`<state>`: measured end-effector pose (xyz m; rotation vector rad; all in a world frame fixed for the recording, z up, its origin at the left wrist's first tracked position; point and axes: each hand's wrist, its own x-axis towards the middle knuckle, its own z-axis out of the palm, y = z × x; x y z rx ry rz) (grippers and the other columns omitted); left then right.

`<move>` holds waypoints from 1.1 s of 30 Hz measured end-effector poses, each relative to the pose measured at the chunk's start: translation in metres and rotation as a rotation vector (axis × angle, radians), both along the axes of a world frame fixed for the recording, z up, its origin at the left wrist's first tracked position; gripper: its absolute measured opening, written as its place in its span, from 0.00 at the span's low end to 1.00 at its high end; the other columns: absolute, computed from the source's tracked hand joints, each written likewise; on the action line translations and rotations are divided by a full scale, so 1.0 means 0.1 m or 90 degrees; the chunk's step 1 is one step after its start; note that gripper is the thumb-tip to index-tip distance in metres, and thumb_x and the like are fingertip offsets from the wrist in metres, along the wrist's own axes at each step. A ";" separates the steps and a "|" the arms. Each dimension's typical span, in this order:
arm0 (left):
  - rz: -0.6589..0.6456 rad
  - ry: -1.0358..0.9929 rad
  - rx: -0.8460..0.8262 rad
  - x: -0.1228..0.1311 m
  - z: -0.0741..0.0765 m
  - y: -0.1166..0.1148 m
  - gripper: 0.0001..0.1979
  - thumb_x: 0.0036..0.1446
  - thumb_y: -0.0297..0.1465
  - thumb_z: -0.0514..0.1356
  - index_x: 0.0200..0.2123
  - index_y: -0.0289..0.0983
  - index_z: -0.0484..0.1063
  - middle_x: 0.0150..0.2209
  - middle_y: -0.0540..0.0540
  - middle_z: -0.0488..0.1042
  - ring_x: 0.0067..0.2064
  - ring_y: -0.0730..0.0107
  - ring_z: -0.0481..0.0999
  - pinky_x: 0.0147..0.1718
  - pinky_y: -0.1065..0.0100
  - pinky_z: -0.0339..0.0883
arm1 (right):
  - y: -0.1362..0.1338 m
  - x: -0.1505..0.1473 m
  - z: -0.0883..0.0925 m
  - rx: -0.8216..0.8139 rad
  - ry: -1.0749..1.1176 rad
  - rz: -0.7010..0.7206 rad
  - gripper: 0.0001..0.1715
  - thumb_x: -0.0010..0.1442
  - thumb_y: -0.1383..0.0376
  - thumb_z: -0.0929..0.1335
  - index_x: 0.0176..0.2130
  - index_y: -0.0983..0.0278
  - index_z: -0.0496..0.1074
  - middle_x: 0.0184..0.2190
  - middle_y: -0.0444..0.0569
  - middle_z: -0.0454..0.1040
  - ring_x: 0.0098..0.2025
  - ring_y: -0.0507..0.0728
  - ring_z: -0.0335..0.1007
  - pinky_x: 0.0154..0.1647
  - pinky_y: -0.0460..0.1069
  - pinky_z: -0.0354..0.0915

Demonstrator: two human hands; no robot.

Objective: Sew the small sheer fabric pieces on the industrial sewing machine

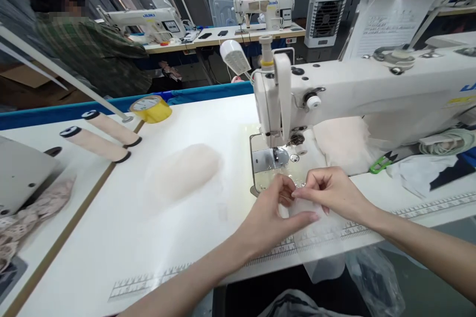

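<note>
My left hand [270,218] and my right hand [330,192] meet just in front of the needle plate [268,159] of a white sewing machine [357,89]. Both pinch a small piece of sheer white fabric [320,228] that lies on the table and hangs over its front edge. The fingertips of both hands touch each other over the fabric. A pile of pale pink sheer fabric [184,171] lies to the left of the machine.
A yellow tape roll [150,108] sits at the table's back edge. Two thread cones [100,137] lie on the neighbouring table at left. Green snips [380,163] and cloth scraps lie under the machine arm. A person in a plaid shirt [89,49] works at back left.
</note>
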<state>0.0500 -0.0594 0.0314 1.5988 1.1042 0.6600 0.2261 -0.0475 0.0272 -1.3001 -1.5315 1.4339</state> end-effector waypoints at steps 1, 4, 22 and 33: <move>0.000 0.038 0.005 -0.01 -0.02 -0.03 0.18 0.49 0.42 0.66 0.35 0.38 0.63 0.33 0.50 0.68 0.34 0.69 0.67 0.32 0.68 0.62 | 0.00 -0.06 -0.01 0.002 0.014 0.000 0.23 0.47 0.54 0.75 0.18 0.63 0.62 0.12 0.37 0.62 0.14 0.46 0.54 0.15 0.43 0.52; -0.009 0.077 0.016 -0.04 -0.08 -0.04 0.13 0.54 0.40 0.62 0.33 0.38 0.65 0.27 0.53 0.64 0.28 0.73 0.61 0.27 0.70 0.55 | 0.03 -0.17 -0.02 0.023 0.048 -0.028 0.25 0.45 0.53 0.75 0.18 0.63 0.60 0.12 0.36 0.58 0.15 0.45 0.51 0.17 0.43 0.50; 0.096 -0.065 -0.053 -0.22 -0.05 0.27 0.12 0.55 0.39 0.61 0.31 0.35 0.72 0.25 0.51 0.67 0.26 0.74 0.63 0.24 0.72 0.54 | 0.12 0.20 0.02 -0.120 0.041 0.102 0.20 0.53 0.53 0.72 0.39 0.65 0.71 0.27 0.44 0.73 0.17 0.45 0.58 0.17 0.44 0.54; 0.069 -0.053 -0.046 -0.26 -0.11 0.25 0.13 0.55 0.40 0.61 0.32 0.36 0.73 0.26 0.49 0.71 0.28 0.72 0.67 0.25 0.71 0.57 | 0.17 0.16 0.08 -0.052 -0.083 0.098 0.19 0.57 0.57 0.70 0.46 0.64 0.71 0.23 0.43 0.73 0.16 0.47 0.62 0.14 0.43 0.54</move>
